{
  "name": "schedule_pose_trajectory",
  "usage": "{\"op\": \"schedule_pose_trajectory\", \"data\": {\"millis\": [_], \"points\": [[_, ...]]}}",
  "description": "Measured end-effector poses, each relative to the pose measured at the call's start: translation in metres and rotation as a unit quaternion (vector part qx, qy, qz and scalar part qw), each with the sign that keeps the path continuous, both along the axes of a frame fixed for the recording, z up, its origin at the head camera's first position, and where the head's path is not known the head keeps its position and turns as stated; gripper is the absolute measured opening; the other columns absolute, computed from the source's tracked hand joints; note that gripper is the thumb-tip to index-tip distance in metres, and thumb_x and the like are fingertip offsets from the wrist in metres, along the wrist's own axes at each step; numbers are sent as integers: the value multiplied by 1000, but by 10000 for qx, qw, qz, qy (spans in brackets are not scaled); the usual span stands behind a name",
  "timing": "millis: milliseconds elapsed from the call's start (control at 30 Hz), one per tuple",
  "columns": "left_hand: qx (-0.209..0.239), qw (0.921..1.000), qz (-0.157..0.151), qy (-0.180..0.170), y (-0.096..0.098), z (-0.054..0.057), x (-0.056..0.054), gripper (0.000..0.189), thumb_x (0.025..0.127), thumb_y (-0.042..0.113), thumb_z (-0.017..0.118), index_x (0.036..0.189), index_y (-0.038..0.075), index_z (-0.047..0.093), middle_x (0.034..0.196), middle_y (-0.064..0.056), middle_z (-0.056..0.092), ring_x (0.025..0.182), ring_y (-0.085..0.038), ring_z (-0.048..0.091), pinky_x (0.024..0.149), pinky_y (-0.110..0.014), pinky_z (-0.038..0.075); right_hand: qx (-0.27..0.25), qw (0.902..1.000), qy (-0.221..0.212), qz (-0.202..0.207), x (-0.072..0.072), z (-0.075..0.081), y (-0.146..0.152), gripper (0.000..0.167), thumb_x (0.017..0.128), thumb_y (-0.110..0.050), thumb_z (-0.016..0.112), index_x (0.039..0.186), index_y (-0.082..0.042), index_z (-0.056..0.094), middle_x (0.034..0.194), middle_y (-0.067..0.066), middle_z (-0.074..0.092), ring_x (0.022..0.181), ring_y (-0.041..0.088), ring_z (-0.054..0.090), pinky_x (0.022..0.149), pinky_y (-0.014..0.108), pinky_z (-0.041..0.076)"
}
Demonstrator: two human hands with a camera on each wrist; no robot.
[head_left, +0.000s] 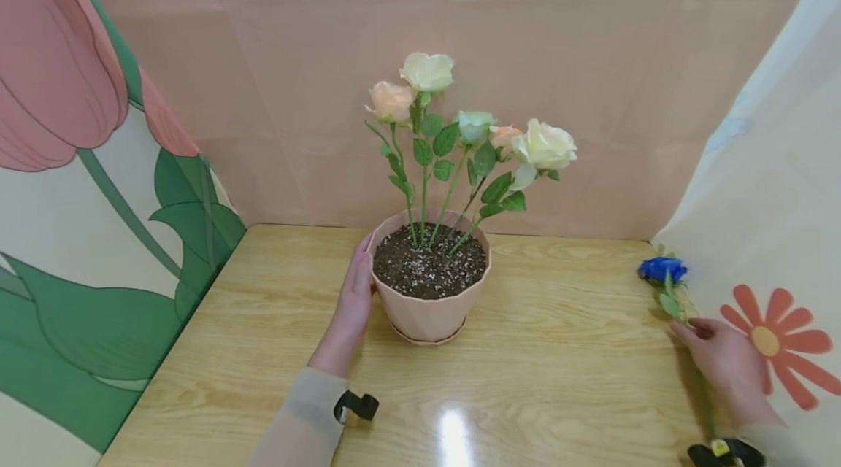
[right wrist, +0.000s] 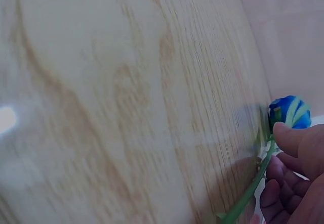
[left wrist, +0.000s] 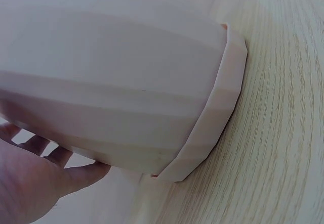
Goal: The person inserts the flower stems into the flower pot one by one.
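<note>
A pink faceted flower pot [head_left: 430, 314] filled with dark soil [head_left: 427, 266] stands on its saucer [left wrist: 215, 118] at the middle of the table. Several pale artificial roses rise from it, among them a cream rose [head_left: 547, 144] leaning right and a peach rose [head_left: 391, 101] on the left. My left hand [head_left: 355, 284] rests along the pot's left side, fingers laid against the wall. At the table's right edge my right hand [head_left: 726, 357] pinches the green stem [right wrist: 248, 193] of a blue rose [head_left: 662, 269] between thumb and fingers, below the bloom.
The wooden table [head_left: 558, 350] backs onto a pink cloth wall [head_left: 591, 51]. A tulip-print panel [head_left: 59, 233] borders it on the left, and a white sheet with a red flower print [head_left: 775, 339] on the right. Light reflects off the tabletop near the front.
</note>
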State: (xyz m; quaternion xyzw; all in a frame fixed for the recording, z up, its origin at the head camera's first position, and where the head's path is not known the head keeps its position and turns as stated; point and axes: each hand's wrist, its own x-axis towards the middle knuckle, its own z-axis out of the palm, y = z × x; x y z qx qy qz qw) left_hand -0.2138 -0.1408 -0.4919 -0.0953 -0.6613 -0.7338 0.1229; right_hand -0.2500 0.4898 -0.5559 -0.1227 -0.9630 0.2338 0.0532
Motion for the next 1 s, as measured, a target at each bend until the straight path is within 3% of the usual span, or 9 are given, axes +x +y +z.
{"op": "schedule_pose_trajectory", "data": {"millis": [200, 433, 667, 867, 1000], "points": [[22, 10000, 19, -55, 0, 2, 2, 56, 122, 47, 26, 173, 28, 36, 175, 1, 38, 159, -28, 37, 126, -66, 30, -57, 10000, 20, 21, 2, 1, 0, 61, 104, -47, 75, 128, 9, 72, 121, 32, 73, 96, 42, 69, 69, 42, 46], [7, 9999, 54, -90, 0, 3, 3, 56, 122, 46, 27, 174, 26, 35, 175, 1, 38, 158, -28, 38, 126, -65, 31, 13, 9999, -123, 17, 2, 2, -1, 46, 102, -38, 78, 117, 6, 78, 111, 26, 77, 85, 31, 70, 68, 42, 46], [-11, 10000, 33, -58, 1, 3, 2, 56, 122, 46, 27, 174, 26, 35, 175, -1, 38, 156, -31, 41, 123, -66, 34, -515, 9982, -294, 27, 0, 11, -13, 49, 108, -32, 71, 129, 13, 71, 114, 30, 75, 87, 28, 67, 64, 32, 50], [-8, 10000, 27, -53, 1, 3, 1, 57, 122, 46, 27, 174, 26, 35, 175, 0, 38, 157, -29, 40, 124, -66, 33, -967, 9940, -474, -213, -11, 19, -28, 56, 115, -32, 61, 145, 15, 59, 131, 38, 65, 103, 42, 64, 64, 31, 55], [-14, 10000, 23, -48, 1, 3, 2, 56, 122, 45, 26, 174, 26, 35, 175, 0, 39, 157, -29, 41, 123, -66, 34, -941, 9955, -105, 15, -10, 30, -39, 63, 115, -43, 58, 146, 12, 60, 130, 35, 67, 100, 36, 65, 61, 28, 54]]}}
